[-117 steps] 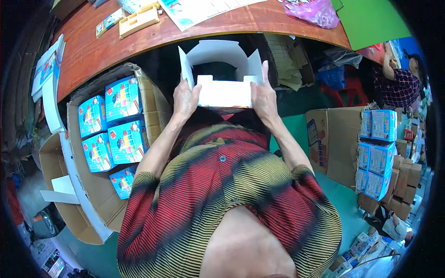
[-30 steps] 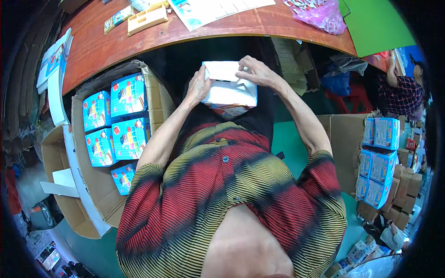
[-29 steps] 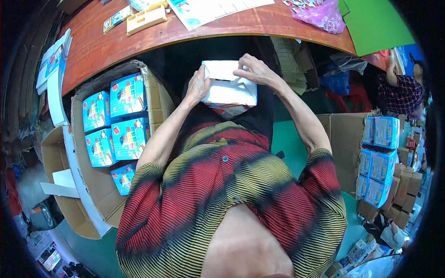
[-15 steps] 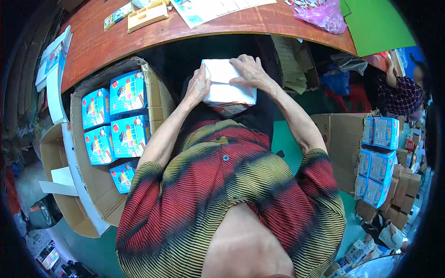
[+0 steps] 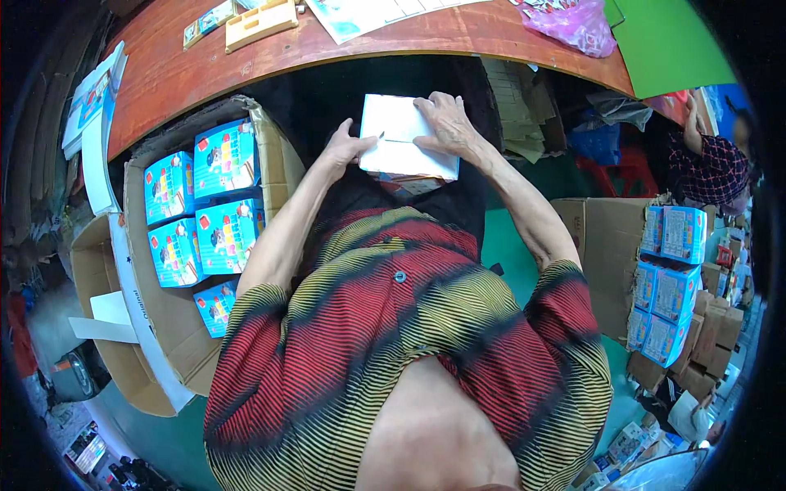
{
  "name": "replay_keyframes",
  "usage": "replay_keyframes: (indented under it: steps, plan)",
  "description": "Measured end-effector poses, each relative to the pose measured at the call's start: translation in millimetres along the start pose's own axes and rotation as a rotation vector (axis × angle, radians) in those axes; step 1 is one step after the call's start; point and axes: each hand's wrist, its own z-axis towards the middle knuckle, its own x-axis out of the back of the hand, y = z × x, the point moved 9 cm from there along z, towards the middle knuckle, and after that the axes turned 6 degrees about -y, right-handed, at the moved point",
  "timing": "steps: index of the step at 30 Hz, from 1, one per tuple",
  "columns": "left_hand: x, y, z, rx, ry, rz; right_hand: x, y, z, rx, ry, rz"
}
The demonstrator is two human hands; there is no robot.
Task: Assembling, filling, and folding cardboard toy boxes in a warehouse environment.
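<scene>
A small carton (image 5: pixel 393 155) rests at my lap, its white flaps folded over the top and a strip of coloured print showing on its near side. My right hand (image 5: pixel 449 129) grips it at the right, thumb and bent fingers pressing on the white flaps. At the left edge is my left hand (image 5: pixel 348 149), its thumb stretched onto the carton and the index finger raised apart from it. The carton's underside is hidden.
A large cardboard box (image 5: pixel 184 323) at my left holds several blue printed cartons (image 5: pixel 225 237). More blue cartons (image 5: pixel 675 274) are stacked at the right beside another cardboard box (image 5: pixel 602 262). Ahead stands a reddish wooden table (image 5: pixel 246 69). Another person (image 5: pixel 708 168) sits at the far right.
The upper flap now lies flatter over the carton's top. My left hand has loosened from the side and spread its fingers; the right stays on the carton.
</scene>
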Motion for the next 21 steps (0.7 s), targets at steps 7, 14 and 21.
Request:
replay_keyframes:
  steps: [7, 14, 21]
  plan:
    - [-13.8, -6.5, 9.0, 0.059, -0.180, -0.378, -1.2, -1.0, 3.7, -0.038, -0.037, 0.083]
    - [-31.8, 8.8, 0.5, 0.063, -0.352, -0.395, 4.3, -6.8, 2.3, -0.021, 0.011, -0.016]
    - [-40.5, 7.4, 2.2, 0.133, -0.536, -0.547, 8.6, -11.0, -2.1, -0.012, 0.084, -0.055]
